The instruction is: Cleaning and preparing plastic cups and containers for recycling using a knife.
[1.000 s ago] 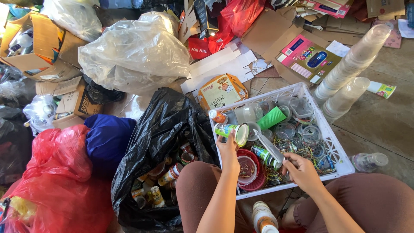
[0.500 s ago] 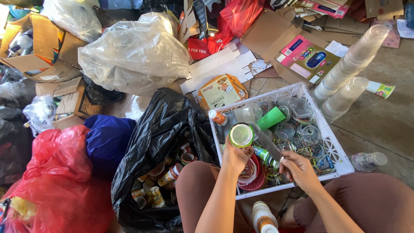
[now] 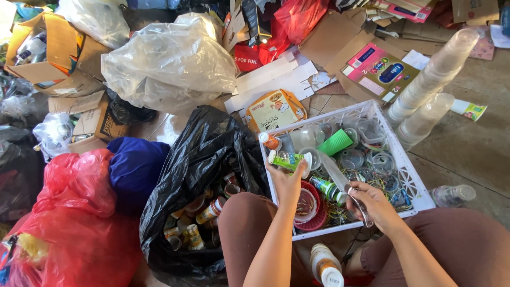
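Head view, looking down at a seated person sorting discarded packaging. The left hand [image 3: 287,183] is closed around a small green-labelled plastic bottle with a white cap [image 3: 289,159], held on its side just above the near-left corner of a white plastic lattice crate [image 3: 411,183]. The right hand [image 3: 374,204] grips a thin metallic strip-like object [image 3: 360,202] over the crate's near edge; its exact kind cannot be told. Inside the crate lie a red round plastic dish [image 3: 311,212] directly below the left hand, a bright green ribbed plastic cup [image 3: 336,142] on its side, and several clear plastic lids and cups [image 3: 372,159]. A black plastic refuse bag [image 3: 204,159], open and holding small cans and bottles, stands just left of the crate, touching the person's left knee. A red plastic bag [image 3: 69,228] and a blue cloth bundle [image 3: 135,165] lie farther left. Two stacks of clear plastic cups [image 3: 433,85] rest on the floor beyond the crate's right side, near flattened cardboard boxes [image 3: 372,66]
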